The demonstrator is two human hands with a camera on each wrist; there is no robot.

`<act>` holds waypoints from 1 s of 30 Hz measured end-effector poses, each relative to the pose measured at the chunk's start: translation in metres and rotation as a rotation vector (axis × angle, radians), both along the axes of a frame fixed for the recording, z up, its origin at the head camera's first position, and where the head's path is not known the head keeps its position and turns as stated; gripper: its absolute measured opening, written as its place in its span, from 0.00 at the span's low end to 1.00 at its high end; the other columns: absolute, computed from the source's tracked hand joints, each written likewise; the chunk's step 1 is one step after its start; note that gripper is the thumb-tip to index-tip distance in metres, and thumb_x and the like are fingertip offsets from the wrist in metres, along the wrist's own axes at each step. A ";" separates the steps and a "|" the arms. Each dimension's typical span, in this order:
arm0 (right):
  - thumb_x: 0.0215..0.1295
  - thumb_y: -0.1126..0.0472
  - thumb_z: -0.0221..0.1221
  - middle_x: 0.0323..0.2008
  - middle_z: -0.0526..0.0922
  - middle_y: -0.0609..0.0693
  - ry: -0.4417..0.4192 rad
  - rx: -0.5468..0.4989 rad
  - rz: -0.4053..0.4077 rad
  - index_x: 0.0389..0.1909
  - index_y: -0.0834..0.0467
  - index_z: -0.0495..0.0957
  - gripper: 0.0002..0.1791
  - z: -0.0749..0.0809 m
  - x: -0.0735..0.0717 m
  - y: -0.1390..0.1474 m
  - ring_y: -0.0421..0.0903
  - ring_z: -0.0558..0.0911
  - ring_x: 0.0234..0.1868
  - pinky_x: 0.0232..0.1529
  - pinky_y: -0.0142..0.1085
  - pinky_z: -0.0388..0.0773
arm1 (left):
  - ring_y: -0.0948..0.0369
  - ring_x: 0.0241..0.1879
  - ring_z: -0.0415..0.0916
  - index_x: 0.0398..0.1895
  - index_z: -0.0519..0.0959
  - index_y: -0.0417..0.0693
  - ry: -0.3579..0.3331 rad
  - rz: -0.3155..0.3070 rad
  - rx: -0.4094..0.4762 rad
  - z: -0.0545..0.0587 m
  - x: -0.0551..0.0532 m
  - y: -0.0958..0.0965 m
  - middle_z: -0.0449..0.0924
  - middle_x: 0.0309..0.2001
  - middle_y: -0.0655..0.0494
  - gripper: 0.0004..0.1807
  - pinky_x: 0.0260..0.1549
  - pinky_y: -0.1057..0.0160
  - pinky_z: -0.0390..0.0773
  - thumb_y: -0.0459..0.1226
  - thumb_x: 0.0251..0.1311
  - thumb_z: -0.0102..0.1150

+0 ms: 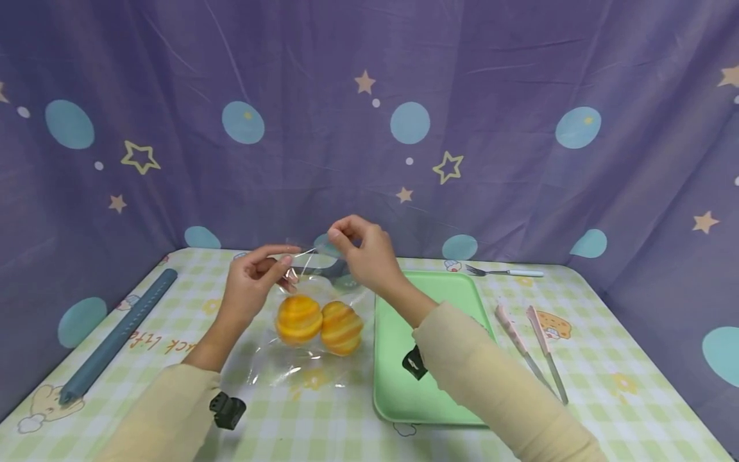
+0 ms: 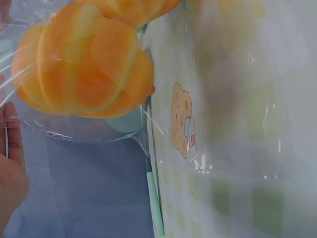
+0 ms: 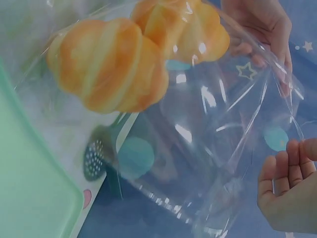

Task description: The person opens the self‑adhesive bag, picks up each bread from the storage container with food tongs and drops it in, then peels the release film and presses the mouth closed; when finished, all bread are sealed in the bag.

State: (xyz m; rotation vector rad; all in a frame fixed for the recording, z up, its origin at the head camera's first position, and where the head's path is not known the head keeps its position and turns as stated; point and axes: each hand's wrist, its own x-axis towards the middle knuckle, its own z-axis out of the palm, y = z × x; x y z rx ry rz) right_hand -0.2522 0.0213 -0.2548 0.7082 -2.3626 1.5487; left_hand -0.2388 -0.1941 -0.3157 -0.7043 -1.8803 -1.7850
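A clear plastic bag point(image 1: 294, 359) hangs upright in front of me, its upper edge drawn between both hands. Two striped orange-yellow bread rolls point(image 1: 298, 319) lie side by side inside it. My left hand point(image 1: 248, 282) holds the bag's top at the left, forefinger stretched along the edge and thumb below. My right hand point(image 1: 366, 253) pinches the top edge at the right with thumb and forefinger, slightly higher. In the right wrist view, its fingers point(image 3: 282, 176) are curled at the creased plastic.
A green tray point(image 1: 427, 410) lies right of the bag, under my right forearm. Pink-handled tongs point(image 1: 541, 333) and a fork point(image 1: 508, 273) lie beyond it. A blue-grey rod point(image 1: 121, 337) lies at far left. Behind the bag is a dark slotted utensil head point(image 3: 94, 156). A curtain point(image 1: 323, 128) stands behind.
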 end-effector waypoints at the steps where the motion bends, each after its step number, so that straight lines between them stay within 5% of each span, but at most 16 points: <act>1: 0.76 0.56 0.58 0.36 0.83 0.51 0.009 0.011 0.000 0.45 0.59 0.83 0.10 0.000 0.000 0.002 0.50 0.78 0.36 0.37 0.35 0.74 | 0.61 0.17 0.81 0.46 0.80 0.22 -0.005 0.005 0.004 -0.001 0.000 -0.001 0.82 0.21 0.45 0.08 0.23 0.65 0.84 0.22 0.68 0.56; 15: 0.77 0.58 0.57 0.39 0.83 0.51 0.023 0.080 -0.068 0.44 0.57 0.80 0.07 -0.008 -0.007 0.032 0.49 0.80 0.35 0.35 0.36 0.80 | 0.60 0.18 0.81 0.46 0.80 0.22 -0.046 0.097 0.075 -0.008 -0.003 -0.010 0.83 0.19 0.52 0.10 0.27 0.64 0.85 0.26 0.70 0.59; 30: 0.78 0.58 0.55 0.39 0.82 0.55 0.039 0.088 -0.124 0.46 0.59 0.79 0.09 -0.015 -0.014 0.068 0.50 0.79 0.42 0.45 0.41 0.77 | 0.59 0.16 0.82 0.45 0.82 0.24 -0.091 0.184 0.215 -0.014 -0.006 -0.007 0.84 0.19 0.51 0.10 0.24 0.63 0.85 0.28 0.68 0.61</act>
